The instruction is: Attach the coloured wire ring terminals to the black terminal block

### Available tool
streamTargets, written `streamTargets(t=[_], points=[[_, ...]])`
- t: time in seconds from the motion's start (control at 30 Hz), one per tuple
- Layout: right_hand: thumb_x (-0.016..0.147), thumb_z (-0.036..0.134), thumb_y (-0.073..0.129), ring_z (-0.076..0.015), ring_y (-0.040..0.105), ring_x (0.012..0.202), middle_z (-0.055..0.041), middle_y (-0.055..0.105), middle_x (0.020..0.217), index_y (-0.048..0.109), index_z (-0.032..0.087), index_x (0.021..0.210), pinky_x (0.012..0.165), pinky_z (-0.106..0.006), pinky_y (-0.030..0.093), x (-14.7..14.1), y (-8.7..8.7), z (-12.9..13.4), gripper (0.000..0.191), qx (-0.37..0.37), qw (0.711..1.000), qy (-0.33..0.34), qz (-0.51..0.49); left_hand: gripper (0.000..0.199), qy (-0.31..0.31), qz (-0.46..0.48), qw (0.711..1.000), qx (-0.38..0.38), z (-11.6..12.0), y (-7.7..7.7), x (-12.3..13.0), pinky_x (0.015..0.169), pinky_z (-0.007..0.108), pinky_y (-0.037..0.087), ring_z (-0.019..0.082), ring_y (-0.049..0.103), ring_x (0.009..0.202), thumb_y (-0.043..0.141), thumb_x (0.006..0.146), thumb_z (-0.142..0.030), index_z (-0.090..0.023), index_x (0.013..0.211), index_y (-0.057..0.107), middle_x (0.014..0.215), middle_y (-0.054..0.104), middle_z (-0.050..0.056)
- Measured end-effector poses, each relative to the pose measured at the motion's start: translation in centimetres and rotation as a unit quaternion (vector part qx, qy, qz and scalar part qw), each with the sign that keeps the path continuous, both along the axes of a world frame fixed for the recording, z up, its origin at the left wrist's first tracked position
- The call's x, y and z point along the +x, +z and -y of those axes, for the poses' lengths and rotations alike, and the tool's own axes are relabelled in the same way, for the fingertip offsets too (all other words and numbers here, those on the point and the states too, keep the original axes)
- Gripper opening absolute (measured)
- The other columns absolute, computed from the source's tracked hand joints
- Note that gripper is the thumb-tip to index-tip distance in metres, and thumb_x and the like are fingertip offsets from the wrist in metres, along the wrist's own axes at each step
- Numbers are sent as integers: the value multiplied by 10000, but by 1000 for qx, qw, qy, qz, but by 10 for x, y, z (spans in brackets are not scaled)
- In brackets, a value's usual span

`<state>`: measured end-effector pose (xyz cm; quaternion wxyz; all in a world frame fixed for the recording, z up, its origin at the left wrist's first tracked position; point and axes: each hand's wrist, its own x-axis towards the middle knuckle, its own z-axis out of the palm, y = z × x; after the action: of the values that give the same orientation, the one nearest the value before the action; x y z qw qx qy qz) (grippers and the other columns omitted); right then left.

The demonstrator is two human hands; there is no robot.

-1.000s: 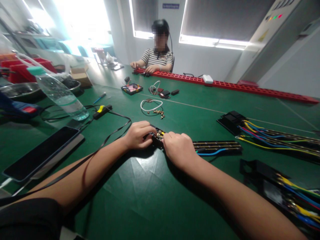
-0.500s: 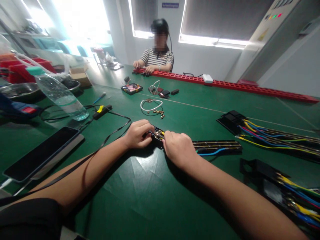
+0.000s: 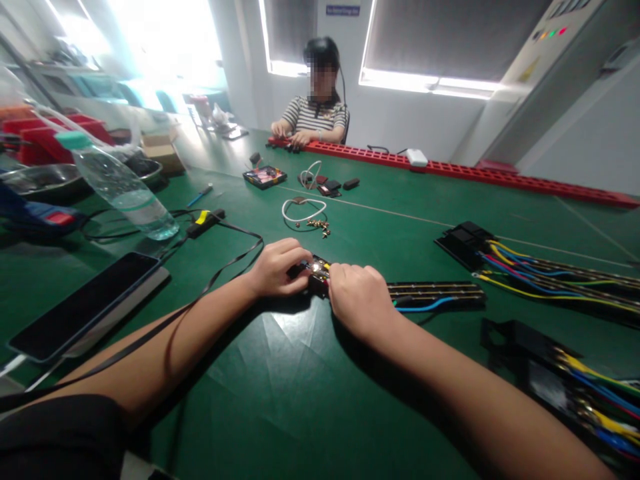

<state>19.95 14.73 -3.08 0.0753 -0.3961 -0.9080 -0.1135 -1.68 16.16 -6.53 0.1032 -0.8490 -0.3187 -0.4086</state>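
A long black wired strip assembly [image 3: 436, 292] with brass-coloured rails and a blue wire lies across the middle of the green table. Its left end is a black housing with shiny metal parts inside. My left hand [image 3: 281, 268] grips the left tip of that housing, fingers curled over it. Closed around the strip just right of the housing is my right hand [image 3: 359, 297], its fingertips hidden from view. Beyond my hands lie several small brass screws [image 3: 319, 226] and a white cable loop [image 3: 304, 211].
On the left are a phone [image 3: 85, 307], a water bottle [image 3: 120, 190] and a black cable. More wired strips [image 3: 465, 241] lie at right, with black housings [image 3: 530, 347] nearer. Across the table a person in a striped shirt handles a long red perforated rail [image 3: 450, 173].
Both hands stay on the strip assembly. My left hand and the housing's tip have shifted very slightly, and the view has moved a little.
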Motion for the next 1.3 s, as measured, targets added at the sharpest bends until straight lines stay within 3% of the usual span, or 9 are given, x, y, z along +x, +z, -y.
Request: streamTargets(t=[0.43, 0.9, 1.3], points=[[1012, 171, 353, -233, 630, 828, -97, 645, 938, 571, 164, 968, 676, -331, 354, -1, 4, 2, 222, -10, 1000, -10, 16, 122, 1, -3, 1000, -12, -1, -3, -2, 608, 279, 449, 154, 511, 655, 589, 820, -215, -180, 931, 627, 745, 568, 24], [1025, 175, 333, -243, 635, 855, -103, 637, 952, 580, 155, 981, 705, -341, 414, -3, 4, 1, 253, -33, 999, -14, 29, 145, 16, -44, 996, 81, -1, -3, -1, 553, 284, 392, 141, 477, 584, 577, 786, -162, -214, 890, 664, 671, 567, 4], [1037, 223, 354, -229, 639, 852, -101, 652, 976, 588, 151, 1007, 719, -331, 434, -1, 3, -2, 246, -47, 999, -10, 19, 125, 11, -52, 995, 78, 0, -2, 0, 539, 287, 388, 141, 468, 562, 559, 768, -160, -218, 825, 654, 642, 561, -4]])
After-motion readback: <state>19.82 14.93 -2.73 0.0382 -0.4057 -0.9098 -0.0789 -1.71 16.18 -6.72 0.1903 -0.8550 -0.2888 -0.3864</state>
